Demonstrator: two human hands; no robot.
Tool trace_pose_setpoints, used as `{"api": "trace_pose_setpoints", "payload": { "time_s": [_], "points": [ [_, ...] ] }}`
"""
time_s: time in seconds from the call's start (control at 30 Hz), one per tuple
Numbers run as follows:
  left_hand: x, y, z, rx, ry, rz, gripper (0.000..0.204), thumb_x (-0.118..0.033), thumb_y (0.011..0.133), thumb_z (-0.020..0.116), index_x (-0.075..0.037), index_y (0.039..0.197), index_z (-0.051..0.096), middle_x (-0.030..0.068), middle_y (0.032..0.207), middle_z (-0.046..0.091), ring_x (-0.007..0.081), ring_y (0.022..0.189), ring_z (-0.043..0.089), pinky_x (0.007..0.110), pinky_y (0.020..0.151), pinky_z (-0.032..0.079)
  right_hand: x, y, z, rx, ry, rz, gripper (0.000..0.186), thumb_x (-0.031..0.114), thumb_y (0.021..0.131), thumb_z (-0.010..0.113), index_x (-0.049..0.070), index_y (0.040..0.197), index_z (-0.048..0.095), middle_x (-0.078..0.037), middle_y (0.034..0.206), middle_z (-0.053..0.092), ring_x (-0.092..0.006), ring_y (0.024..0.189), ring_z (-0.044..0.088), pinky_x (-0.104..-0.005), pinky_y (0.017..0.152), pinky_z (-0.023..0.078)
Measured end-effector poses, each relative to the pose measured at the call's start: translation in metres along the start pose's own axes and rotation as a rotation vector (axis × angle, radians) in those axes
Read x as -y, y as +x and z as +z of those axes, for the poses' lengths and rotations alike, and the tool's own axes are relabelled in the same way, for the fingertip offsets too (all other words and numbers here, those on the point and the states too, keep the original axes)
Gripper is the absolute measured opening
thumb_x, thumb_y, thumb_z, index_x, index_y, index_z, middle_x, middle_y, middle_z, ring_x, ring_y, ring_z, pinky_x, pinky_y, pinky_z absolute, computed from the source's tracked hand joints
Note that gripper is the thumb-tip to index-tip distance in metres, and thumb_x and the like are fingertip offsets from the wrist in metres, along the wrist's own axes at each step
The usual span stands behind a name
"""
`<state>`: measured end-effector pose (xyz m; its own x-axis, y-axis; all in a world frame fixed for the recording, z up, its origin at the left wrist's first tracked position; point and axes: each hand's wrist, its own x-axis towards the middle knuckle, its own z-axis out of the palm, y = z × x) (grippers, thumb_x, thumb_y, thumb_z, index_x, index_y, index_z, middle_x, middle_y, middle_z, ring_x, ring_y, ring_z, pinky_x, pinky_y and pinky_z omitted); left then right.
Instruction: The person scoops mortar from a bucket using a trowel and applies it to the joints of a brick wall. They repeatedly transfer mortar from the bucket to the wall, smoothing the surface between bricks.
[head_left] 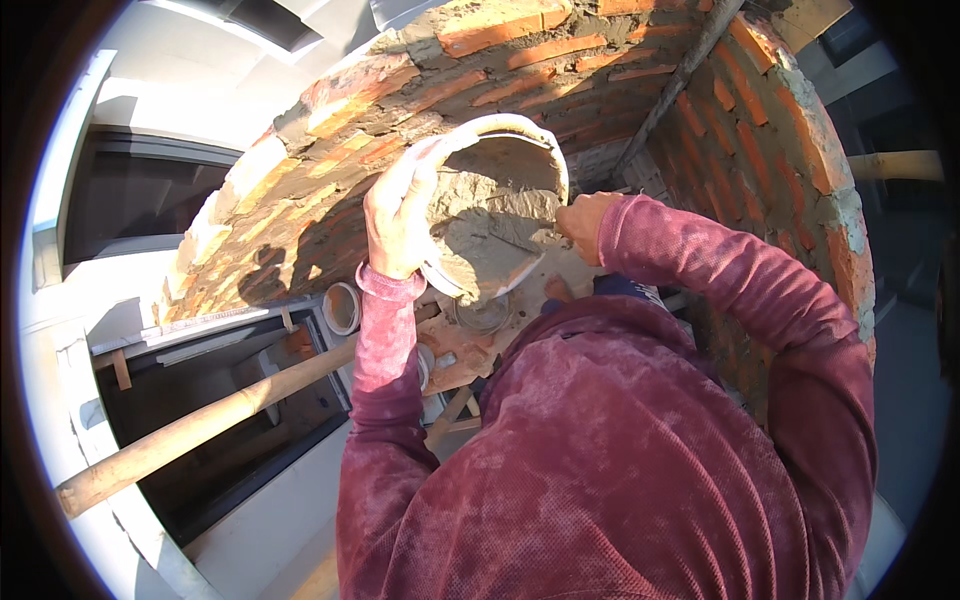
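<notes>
A white round bucket (pixel 551 160) of wet grey mortar (pixel 480 235) is held up tilted in front of me, with mortar at its lower lip. My left hand (pixel 398 210) grips its left side. My right hand (pixel 585 225) is closed at the bucket's right side, on something I cannot make out, possibly a tool in the mortar. Below the lip is another round container (pixel 480 318), partly hidden, on a dusty wooden platform (pixel 455 365).
Rough brick walls (pixel 750 150) curve ahead and to the right, with a pole (pixel 680 80) at their corner. A bamboo pole (pixel 210 420) crosses at lower left beside a dark opening (pixel 180 390). A small bucket (pixel 340 310) sits left of the platform.
</notes>
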<state>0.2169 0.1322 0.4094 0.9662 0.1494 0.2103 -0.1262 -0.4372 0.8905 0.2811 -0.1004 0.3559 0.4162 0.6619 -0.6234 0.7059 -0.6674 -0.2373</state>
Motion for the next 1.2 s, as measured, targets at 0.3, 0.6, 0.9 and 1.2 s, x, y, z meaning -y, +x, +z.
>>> {"api": "trace_pose_setpoints", "payload": {
  "time_s": [0.3, 0.6, 0.9, 1.2],
  "points": [
    [0.0, -0.009, -0.005, -0.229, -0.006, 0.172, 0.036, -0.025, 0.1, 0.049, -0.007, 0.07, 0.04, -0.0059, 0.063, 0.034, 0.0045, 0.058, 0.031, 0.024, 0.051, 0.026, 0.0, -0.026, 0.025, -0.519, 0.562, -0.454, 0.027, 0.009, 0.073, 0.057, -0.003, 0.097, 0.056, -0.022, 0.079, 0.062, -0.0408, 0.074, 0.063, -0.0462, 0.066, 0.051],
    [0.017, -0.013, 0.03, -0.516, -0.3, -0.091, 0.036, -0.032, 0.102, 0.043, 0.001, 0.097, 0.057, 0.0011, 0.081, 0.051, 0.0098, 0.074, 0.047, 0.025, 0.065, 0.039, -0.027, -0.087, -0.017, -0.473, 0.723, -0.369, 0.024, 0.007, 0.074, 0.056, -0.005, 0.095, 0.058, -0.017, 0.065, 0.058, -0.0336, 0.062, 0.062, -0.0416, 0.058, 0.048],
    [0.055, -0.007, 0.066, -0.61, -0.416, -0.221, 0.031, -0.028, 0.101, 0.045, -0.001, 0.091, 0.058, 0.0002, 0.082, 0.05, 0.0095, 0.077, 0.044, 0.027, 0.07, 0.038, -0.116, -0.16, -0.07, -0.712, 0.664, -0.36, 0.04, 0.018, 0.076, 0.062, -0.004, 0.109, 0.057, -0.013, 0.081, 0.065, -0.027, 0.063, 0.064, -0.0362, 0.059, 0.05],
    [0.101, -0.025, 0.068, -0.509, -0.497, -0.175, 0.035, -0.028, 0.101, 0.046, 0.004, 0.104, 0.058, 0.0069, 0.095, 0.061, 0.0122, 0.086, 0.056, 0.029, 0.079, 0.045, -0.242, -0.15, -0.125, -0.866, 1.777, -0.122, 0.029, 0.019, 0.094, 0.054, 0.0, 0.116, 0.05, -0.003, 0.07, 0.049, -0.0087, 0.043, 0.043, -0.0232, 0.034, 0.034]
  ]
}}
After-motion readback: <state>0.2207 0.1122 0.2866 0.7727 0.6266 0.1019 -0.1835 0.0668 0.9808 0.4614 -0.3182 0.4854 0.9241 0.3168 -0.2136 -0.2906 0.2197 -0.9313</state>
